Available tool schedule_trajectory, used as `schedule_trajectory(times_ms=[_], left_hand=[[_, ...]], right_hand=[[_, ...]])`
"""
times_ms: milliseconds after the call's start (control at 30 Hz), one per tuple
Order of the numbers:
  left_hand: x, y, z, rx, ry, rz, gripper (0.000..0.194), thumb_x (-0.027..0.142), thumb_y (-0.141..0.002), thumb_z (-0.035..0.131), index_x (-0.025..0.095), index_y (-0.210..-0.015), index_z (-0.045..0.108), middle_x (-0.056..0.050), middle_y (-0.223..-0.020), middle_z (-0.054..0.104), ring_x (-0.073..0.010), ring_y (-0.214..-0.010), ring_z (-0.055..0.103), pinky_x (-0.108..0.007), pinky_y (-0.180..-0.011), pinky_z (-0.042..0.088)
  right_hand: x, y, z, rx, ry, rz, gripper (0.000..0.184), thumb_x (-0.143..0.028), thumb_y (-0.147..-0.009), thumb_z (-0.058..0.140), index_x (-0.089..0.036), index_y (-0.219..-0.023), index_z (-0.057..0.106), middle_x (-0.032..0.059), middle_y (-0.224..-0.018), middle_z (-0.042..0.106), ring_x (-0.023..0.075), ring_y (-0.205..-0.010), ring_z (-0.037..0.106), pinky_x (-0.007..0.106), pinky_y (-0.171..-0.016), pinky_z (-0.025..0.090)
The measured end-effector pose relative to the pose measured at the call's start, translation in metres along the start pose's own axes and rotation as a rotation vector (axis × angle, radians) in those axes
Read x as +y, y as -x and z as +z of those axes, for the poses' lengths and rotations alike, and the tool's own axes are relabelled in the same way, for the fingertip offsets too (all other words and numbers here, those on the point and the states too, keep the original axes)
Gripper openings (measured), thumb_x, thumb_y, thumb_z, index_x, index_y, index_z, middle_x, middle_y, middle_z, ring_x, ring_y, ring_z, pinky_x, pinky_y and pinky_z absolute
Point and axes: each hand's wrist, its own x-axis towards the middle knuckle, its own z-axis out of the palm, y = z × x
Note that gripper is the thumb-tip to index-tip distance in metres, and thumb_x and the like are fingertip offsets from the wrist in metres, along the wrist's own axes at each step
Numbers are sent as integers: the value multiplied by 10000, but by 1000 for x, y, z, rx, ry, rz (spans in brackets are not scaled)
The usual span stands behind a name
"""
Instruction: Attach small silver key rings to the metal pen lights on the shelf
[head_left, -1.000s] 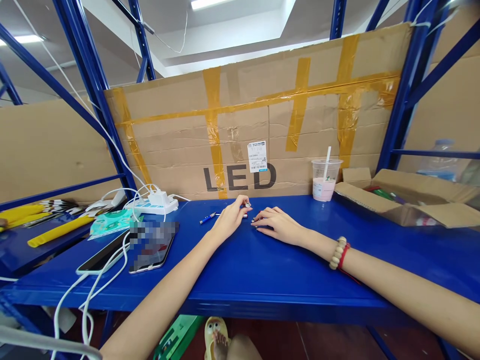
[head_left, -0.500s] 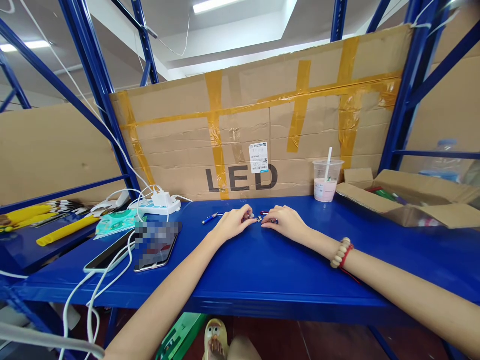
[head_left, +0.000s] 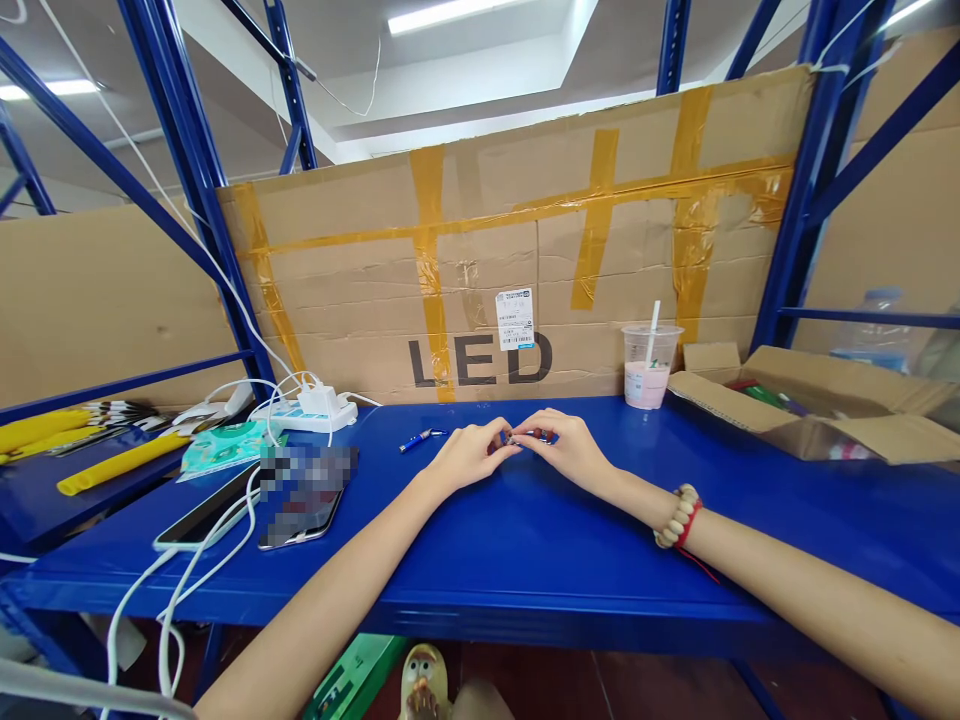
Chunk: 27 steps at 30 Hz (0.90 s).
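Observation:
My left hand (head_left: 470, 455) and my right hand (head_left: 568, 445) meet above the blue shelf (head_left: 525, 540), fingertips together. Between them they pinch a small pen-like part (head_left: 521, 437), metallic with a bit of blue and red; its exact form is too small to make out. My right wrist carries a beaded bracelet (head_left: 677, 516). A blue pen (head_left: 418, 439) lies on the shelf just left of my left hand.
Two phones (head_left: 300, 500) with white cables lie at the left, behind them a power strip (head_left: 304, 411) and a teal packet (head_left: 221, 448). A pink drink cup (head_left: 649, 365) and an open carton (head_left: 810, 405) stand at the right. A taped cardboard sheet marked LED (head_left: 480, 280) backs the shelf.
My hands drew together from slightly apart; the small silver piece my left fingers held up a second ago is now joined with the part in my right fingers.

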Motion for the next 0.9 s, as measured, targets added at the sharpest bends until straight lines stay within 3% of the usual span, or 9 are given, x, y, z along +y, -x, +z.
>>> schedule_trajectory(times_ms=[200, 467, 700, 900], left_hand=[[-2, 0, 1, -7, 16, -10, 236, 427, -819, 460, 208, -901, 485, 34, -721, 603, -116, -629, 556, -199, -558, 355], [-5, 0, 2, -5, 24, -23, 205, 396, -829, 449, 212, -912, 484, 41, -698, 584, -108, -614, 541, -198, -549, 349], [-8, 0, -3, 0, -53, -54, 279, 474, -814, 447, 208, -894, 465, 38, -713, 600, -116, -628, 551, -202, -530, 330], [-19, 1, -4, 10, -77, -94, 303, 494, -803, 446, 191, -810, 461, 42, -641, 557, -105, -572, 512, -197, -488, 287]], right_hand=[[-3, -2, -1, -28, -144, 65, 137, -286, -755, 578, -179, -729, 659, 18, -756, 631, 101, -668, 549, 213, -558, 399], [-4, 0, 1, -77, -172, 93, 181, -332, -756, 565, -185, -726, 667, 29, -806, 617, 115, -729, 552, 216, -576, 408], [-2, 2, -3, -99, 165, 168, 189, -343, -800, 495, -249, -833, 655, -10, -860, 604, 85, -645, 524, 209, -524, 351], [1, 2, -9, -218, 404, 242, 176, -372, -753, 538, -263, -818, 660, -18, -903, 597, 94, -644, 528, 212, -502, 316]])
